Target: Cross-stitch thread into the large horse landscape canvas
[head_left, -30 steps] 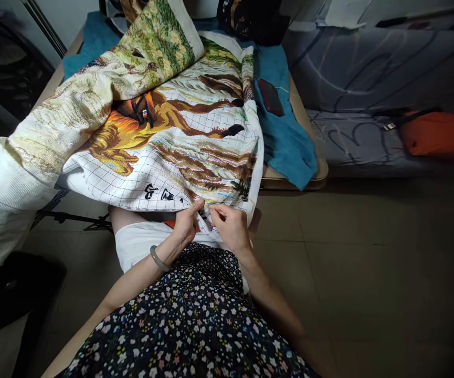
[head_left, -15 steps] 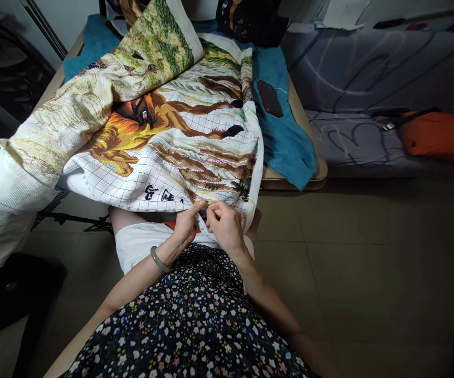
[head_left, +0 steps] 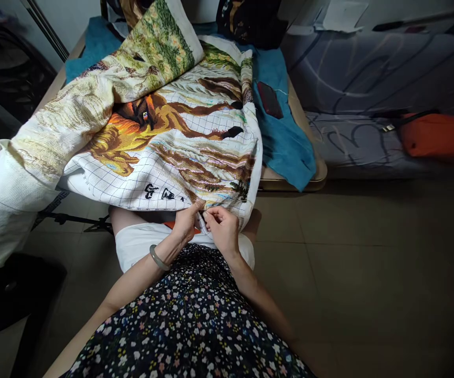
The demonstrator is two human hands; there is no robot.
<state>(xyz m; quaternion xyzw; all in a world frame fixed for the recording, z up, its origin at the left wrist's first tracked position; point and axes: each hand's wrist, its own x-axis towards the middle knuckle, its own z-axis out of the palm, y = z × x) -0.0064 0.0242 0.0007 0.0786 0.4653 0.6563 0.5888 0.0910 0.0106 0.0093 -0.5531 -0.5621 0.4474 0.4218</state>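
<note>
At the near edge of the stitched cloth [head_left: 207, 142], just above our lap, our left hand [head_left: 186, 221] grips the fabric, thumb on top and fingers tucked underneath. Immediately to its right, our right hand [head_left: 222, 226] has thumb and forefinger drawn together at the cloth — whether a needle or thread sits between them (far too small to see) we cannot tell. We judge the cloth soft and pliant, stiffer where densely stitched, and rather heavy with so much of it; the plain margin along the near side looks the best place to hold. On the left, a bulky fold [head_left: 79, 118] hangs low and could drag. Farther right, a phone [head_left: 270, 100] lies on the teal cover [head_left: 289, 152] — over a tan-edged platform [head_left: 321, 170].
</note>
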